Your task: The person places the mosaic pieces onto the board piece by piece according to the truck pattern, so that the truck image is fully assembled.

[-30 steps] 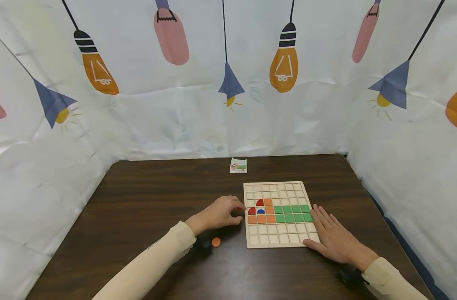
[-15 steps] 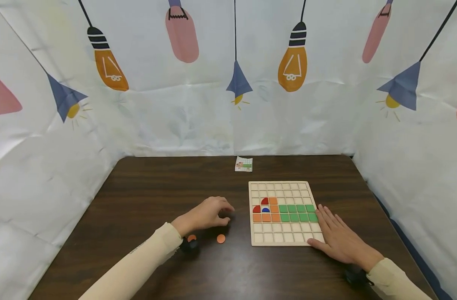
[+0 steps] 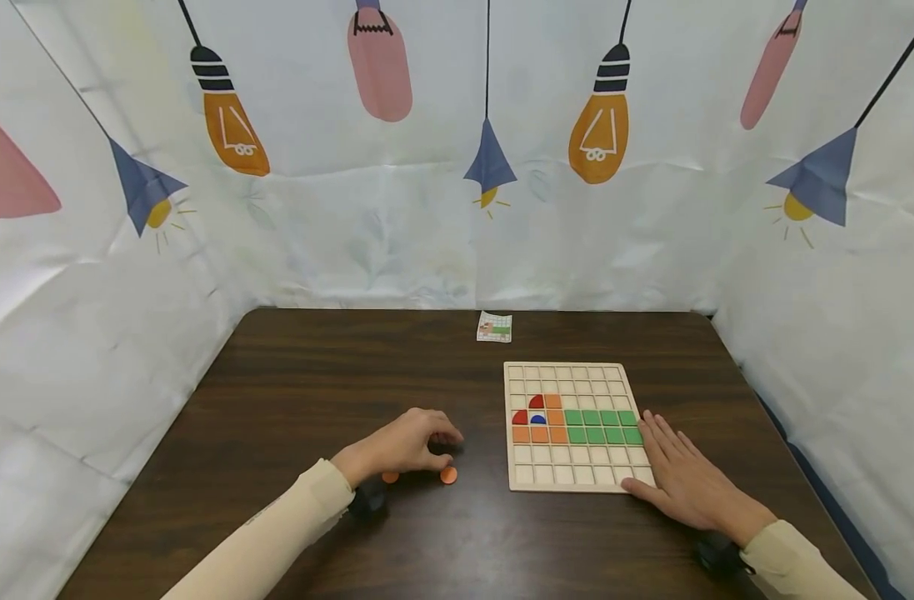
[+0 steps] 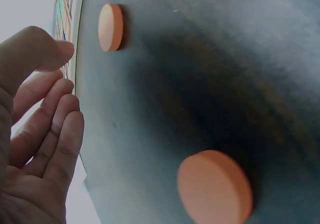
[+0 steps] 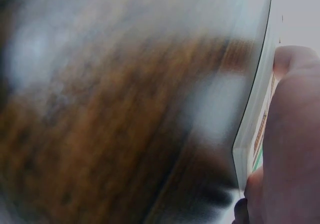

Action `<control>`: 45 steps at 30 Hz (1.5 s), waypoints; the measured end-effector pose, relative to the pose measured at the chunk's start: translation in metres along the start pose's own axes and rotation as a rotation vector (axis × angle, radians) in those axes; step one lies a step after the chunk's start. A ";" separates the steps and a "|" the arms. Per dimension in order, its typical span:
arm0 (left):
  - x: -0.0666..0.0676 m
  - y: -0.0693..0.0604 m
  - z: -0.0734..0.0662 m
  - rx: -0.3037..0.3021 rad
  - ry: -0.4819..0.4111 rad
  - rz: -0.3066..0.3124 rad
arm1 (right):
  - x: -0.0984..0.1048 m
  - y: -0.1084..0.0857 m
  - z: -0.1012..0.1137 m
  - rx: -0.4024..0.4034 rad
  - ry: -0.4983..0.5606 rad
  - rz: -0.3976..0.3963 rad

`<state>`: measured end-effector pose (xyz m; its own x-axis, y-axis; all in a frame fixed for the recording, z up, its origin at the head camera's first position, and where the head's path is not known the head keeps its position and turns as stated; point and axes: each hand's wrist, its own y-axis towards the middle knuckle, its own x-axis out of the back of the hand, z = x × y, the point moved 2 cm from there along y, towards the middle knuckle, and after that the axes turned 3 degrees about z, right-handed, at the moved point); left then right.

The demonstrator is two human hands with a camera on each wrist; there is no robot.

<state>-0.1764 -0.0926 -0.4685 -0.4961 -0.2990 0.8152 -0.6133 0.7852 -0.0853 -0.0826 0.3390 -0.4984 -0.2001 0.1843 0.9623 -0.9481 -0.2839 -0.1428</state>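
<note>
My left hand hovers over the table left of the board, fingers loosely bent and holding nothing. Two orange discs are close to it: one by the thumb tip, the other disc partly behind the hand. In the left wrist view, a gap separates the fingers from both the far disc and the near disc. The wooden grid board bears red, blue, orange and green pieces. Along its right edge, my right hand rests with straight fingers; the right wrist view shows that hand beside the board's side.
A small printed card with a coloured grid pattern lies near the far edge of the dark wooden table. White curtains with printed lamps stand behind the table and at both sides.
My left hand has drawn away from the board's left edge, back towards the discs. Both discs now show beside it. The right hand stays at the board while the head view shifts slightly.
</note>
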 end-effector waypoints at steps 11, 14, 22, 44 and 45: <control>-0.012 -0.005 0.002 -0.019 -0.049 0.041 | 0.001 -0.002 -0.002 -0.003 -0.009 -0.009; -0.015 -0.005 0.002 -0.019 -0.069 0.049 | 0.002 -0.003 -0.002 0.006 -0.017 -0.020; -0.016 -0.003 0.000 -0.020 -0.072 0.071 | 0.002 -0.003 -0.005 -0.010 0.012 -0.009; -0.015 0.004 0.000 -0.022 -0.071 0.041 | -0.001 -0.001 -0.001 -0.009 0.027 -0.008; -0.014 0.005 0.000 -0.024 -0.071 0.039 | -0.002 0.000 0.000 -0.007 0.030 -0.009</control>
<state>-0.1723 -0.0844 -0.4807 -0.5625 -0.3050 0.7684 -0.5780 0.8097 -0.1017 -0.0822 0.3390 -0.5002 -0.1991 0.2148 0.9562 -0.9517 -0.2753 -0.1363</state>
